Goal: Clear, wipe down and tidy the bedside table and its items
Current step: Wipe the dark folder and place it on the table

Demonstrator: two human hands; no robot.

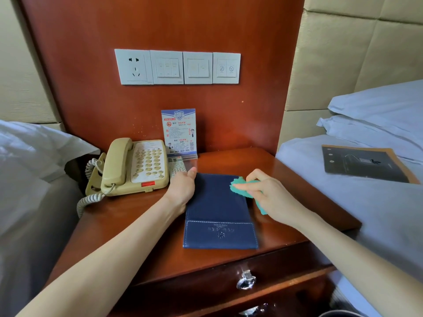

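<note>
1. I see the blue folder (pixel 218 211) lying flat mid-table (pixel 142 243), my left hand (pixel 182 187) open, steadying its left edge.
2. My right hand (pixel 267 193) pinches the teal cloth (pixel 240 186) on the cover.
3. I judge wiping is underway; the tabletop remains.
4. The phone (pixel 135 165) and sign stand (pixel 179 132) crowd the far left.

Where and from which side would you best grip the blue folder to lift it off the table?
Probably the near short edge of the blue folder, coming from the front: it lies flat with that edge close to the table front, free of both hands, while the phone crowds its far left.
</note>
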